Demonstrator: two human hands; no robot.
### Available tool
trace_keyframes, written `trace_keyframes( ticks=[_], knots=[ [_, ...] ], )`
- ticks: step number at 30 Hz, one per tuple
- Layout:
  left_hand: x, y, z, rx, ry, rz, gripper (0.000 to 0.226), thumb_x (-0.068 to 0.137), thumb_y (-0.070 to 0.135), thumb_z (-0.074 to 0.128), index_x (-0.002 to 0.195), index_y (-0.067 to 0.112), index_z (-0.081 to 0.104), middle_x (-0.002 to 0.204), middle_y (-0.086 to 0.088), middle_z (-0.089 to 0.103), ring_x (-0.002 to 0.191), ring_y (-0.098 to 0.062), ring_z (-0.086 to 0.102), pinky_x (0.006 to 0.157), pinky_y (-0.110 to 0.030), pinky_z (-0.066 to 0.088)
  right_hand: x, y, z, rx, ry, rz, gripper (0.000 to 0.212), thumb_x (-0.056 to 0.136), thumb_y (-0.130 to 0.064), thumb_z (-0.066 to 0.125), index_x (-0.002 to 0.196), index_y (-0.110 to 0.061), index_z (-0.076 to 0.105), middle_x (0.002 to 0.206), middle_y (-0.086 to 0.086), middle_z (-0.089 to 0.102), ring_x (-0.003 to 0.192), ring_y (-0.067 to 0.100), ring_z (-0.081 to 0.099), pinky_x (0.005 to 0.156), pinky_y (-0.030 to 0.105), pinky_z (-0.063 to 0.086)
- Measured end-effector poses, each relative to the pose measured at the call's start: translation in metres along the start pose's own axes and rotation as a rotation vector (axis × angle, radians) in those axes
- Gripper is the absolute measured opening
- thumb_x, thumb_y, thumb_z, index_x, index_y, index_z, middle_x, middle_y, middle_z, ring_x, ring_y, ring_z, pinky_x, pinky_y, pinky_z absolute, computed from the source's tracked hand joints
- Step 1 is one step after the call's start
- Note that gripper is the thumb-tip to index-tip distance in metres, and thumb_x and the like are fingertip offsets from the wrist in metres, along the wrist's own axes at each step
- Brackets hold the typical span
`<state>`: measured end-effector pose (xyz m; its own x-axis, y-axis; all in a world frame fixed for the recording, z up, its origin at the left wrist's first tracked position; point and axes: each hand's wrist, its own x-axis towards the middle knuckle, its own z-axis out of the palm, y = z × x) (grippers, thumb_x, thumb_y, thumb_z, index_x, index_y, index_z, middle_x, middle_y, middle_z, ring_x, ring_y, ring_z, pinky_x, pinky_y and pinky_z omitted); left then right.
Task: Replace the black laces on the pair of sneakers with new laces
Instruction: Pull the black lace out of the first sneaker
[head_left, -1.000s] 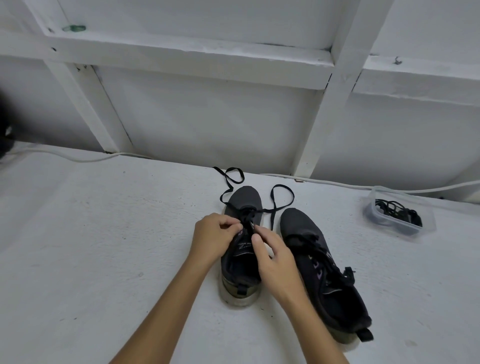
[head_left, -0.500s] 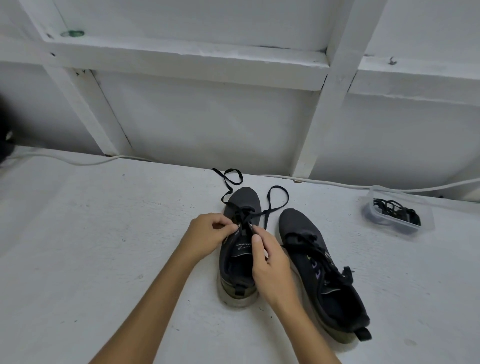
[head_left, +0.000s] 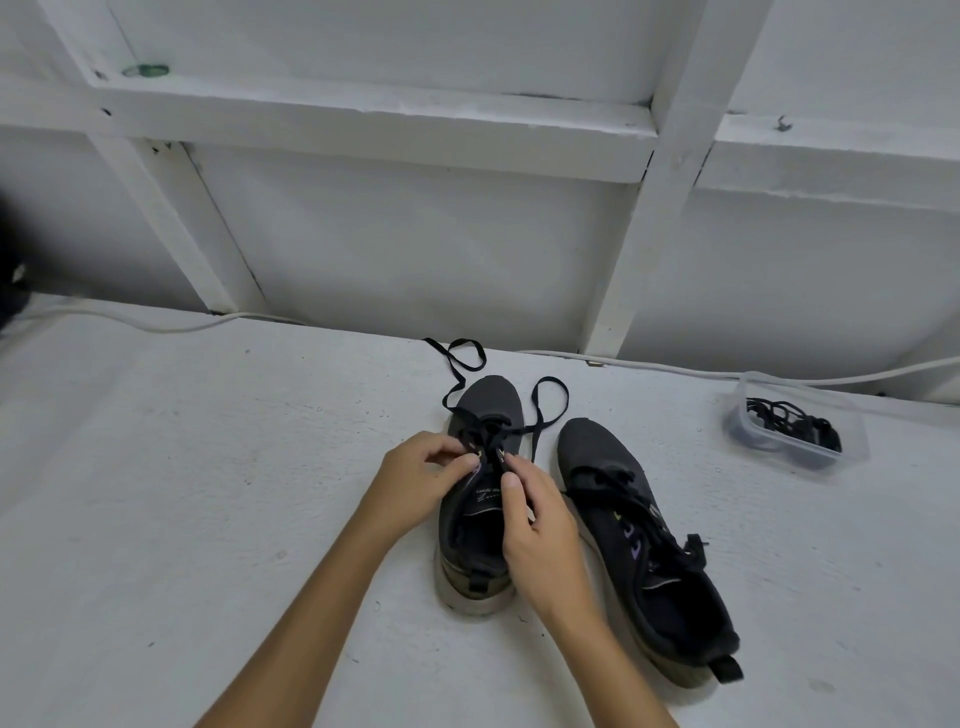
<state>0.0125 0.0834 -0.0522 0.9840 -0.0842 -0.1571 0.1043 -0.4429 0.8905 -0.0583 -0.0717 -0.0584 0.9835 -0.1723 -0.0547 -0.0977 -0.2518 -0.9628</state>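
Observation:
Two dark sneakers stand toe-away on the white surface. The left sneaker (head_left: 485, 405) has a loosened black lace (head_left: 540, 415) whose ends trail past its toe. My left hand (head_left: 415, 480) grips the left edge of its eyelet area with curled fingers. My right hand (head_left: 537, 535) pinches the lace between thumb and forefinger near the tongue. Untouched, the right sneaker (head_left: 644, 551) lies at a slant with its black lace fully threaded.
A clear plastic tub (head_left: 852, 441) holding black laces sits at the right, near the wall. A white cable (head_left: 675, 366) runs along the foot of the white framed wall. A dark object (head_left: 10, 280) shows at the far left edge.
Both hands stay at the left sneaker's eyelets. The fingers have shifted slightly along the lace, and the lace crossing looks a little looser.

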Motion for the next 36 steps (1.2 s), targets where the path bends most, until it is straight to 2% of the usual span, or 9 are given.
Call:
trace_keyframes(
  ticks=[5,9,14,18,21,23,27,31,36],
  knots=[
    [0.004,0.008,0.001,-0.025,0.074,-0.004,0.012,0.100,0.024,0.054,0.094,0.025,0.063,0.090,0.009,0.071,0.083,0.001,0.066,0.074,-0.013,0.048,-0.001,0.000,0.000,0.001,-0.002,0.007,0.033,0.105,-0.034,0.047,0.135,-0.031,0.060,0.136,-0.022,0.056,0.132,-0.006,0.045,0.115,0.033,0.039],
    [0.007,0.008,-0.005,0.038,-0.054,-0.050,0.008,0.091,0.034,0.068,0.094,0.027,0.070,0.094,0.011,0.071,0.091,-0.002,0.064,0.080,-0.021,0.050,-0.001,0.000,0.000,0.003,0.000,0.005,0.032,0.105,-0.034,0.047,0.134,-0.031,0.061,0.135,-0.023,0.056,0.131,-0.006,0.046,0.114,0.032,0.040],
    [0.009,0.013,-0.004,0.198,0.035,0.090,0.008,0.097,0.027,0.060,0.095,0.023,0.067,0.088,0.012,0.072,0.082,0.002,0.065,0.073,-0.017,0.046,-0.001,-0.001,-0.001,0.008,-0.001,0.016,0.032,0.105,-0.034,0.047,0.134,-0.032,0.060,0.136,-0.022,0.056,0.131,-0.007,0.045,0.113,0.027,0.039],
    [0.011,0.017,-0.009,-0.090,0.102,-0.111,0.017,0.106,0.025,0.038,0.106,0.017,0.052,0.089,0.003,0.073,0.079,-0.004,0.071,0.072,-0.026,0.056,-0.002,-0.002,-0.001,0.006,0.000,0.003,0.028,0.105,-0.032,0.048,0.130,-0.035,0.061,0.132,-0.024,0.057,0.128,-0.009,0.047,0.110,0.020,0.039],
    [0.009,0.008,-0.005,-0.130,-0.011,-0.123,0.014,0.101,0.034,0.052,0.105,0.024,0.061,0.096,0.009,0.072,0.095,-0.007,0.068,0.083,-0.031,0.055,-0.002,-0.002,0.000,0.011,-0.003,0.006,0.027,0.106,-0.032,0.048,0.129,-0.037,0.060,0.133,-0.025,0.056,0.128,-0.010,0.045,0.110,0.017,0.037],
    [0.003,0.003,-0.002,-0.096,-0.058,-0.090,0.010,0.094,0.038,0.064,0.098,0.030,0.069,0.095,0.014,0.071,0.091,-0.001,0.065,0.081,-0.026,0.053,-0.001,-0.001,0.000,0.011,0.003,0.000,0.028,0.105,-0.031,0.048,0.130,-0.033,0.061,0.134,-0.023,0.056,0.129,-0.008,0.046,0.111,0.019,0.037],
    [0.008,0.001,-0.003,-0.099,0.062,-0.043,0.009,0.095,0.026,0.064,0.088,0.026,0.070,0.082,0.012,0.071,0.077,-0.002,0.065,0.069,-0.027,0.051,-0.001,0.001,0.001,0.003,0.010,0.000,0.031,0.106,-0.030,0.047,0.133,-0.028,0.062,0.135,-0.019,0.058,0.130,-0.005,0.047,0.113,0.024,0.038],
    [0.018,0.005,-0.014,-0.528,0.288,-0.253,0.012,0.101,0.019,0.052,0.094,0.017,0.061,0.098,-0.004,0.066,0.085,-0.013,0.063,0.065,-0.028,0.047,-0.001,0.002,0.001,-0.017,-0.001,0.032,0.033,0.106,-0.032,0.045,0.135,-0.030,0.061,0.140,-0.018,0.056,0.133,-0.008,0.043,0.117,0.025,0.034],
    [-0.001,0.001,-0.007,-0.246,-0.094,-0.164,0.017,0.095,0.040,0.063,0.096,0.026,0.074,0.098,0.006,0.073,0.090,-0.010,0.066,0.073,-0.025,0.050,-0.001,0.002,0.002,-0.017,0.010,0.025,0.032,0.106,-0.032,0.046,0.135,-0.030,0.061,0.140,-0.018,0.055,0.133,-0.008,0.043,0.117,0.024,0.033]
  ],
)
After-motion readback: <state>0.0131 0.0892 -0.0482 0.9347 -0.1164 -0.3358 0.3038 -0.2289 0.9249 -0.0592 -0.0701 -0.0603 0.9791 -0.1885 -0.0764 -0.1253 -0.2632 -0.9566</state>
